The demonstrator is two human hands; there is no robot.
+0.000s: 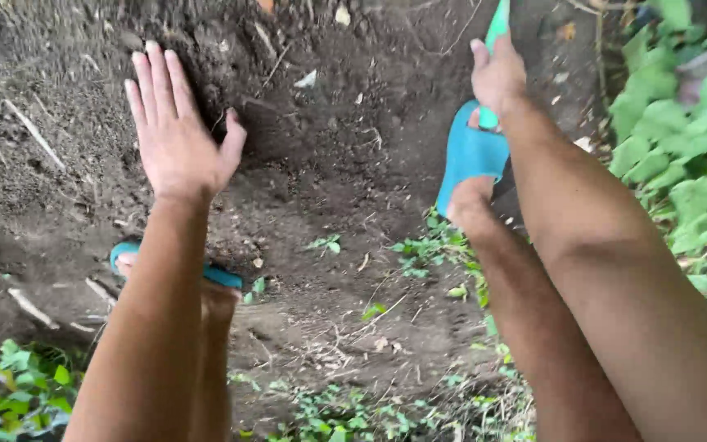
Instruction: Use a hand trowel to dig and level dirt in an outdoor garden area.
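My left hand [175, 129] is spread flat with fingers together and thumb out, hovering over or touching a mound of dark loose soil [51, 123]. It holds nothing. My right hand [497, 75] is closed around a green handle [497, 24] that runs up out of the top edge; the tool's working end is out of view. Below the hands, my feet stand in turquoise sandals, one sandal [470, 155] under the right arm and one sandal [221, 277] mostly hidden behind the left forearm. Between them lies a shallow dug hollow [321, 155] in the earth.
Leafy green plants [681, 139] crowd the right edge, and low weeds [18, 393] grow along the bottom. Thin roots, twigs and dry leaf bits are scattered over the bare dirt.
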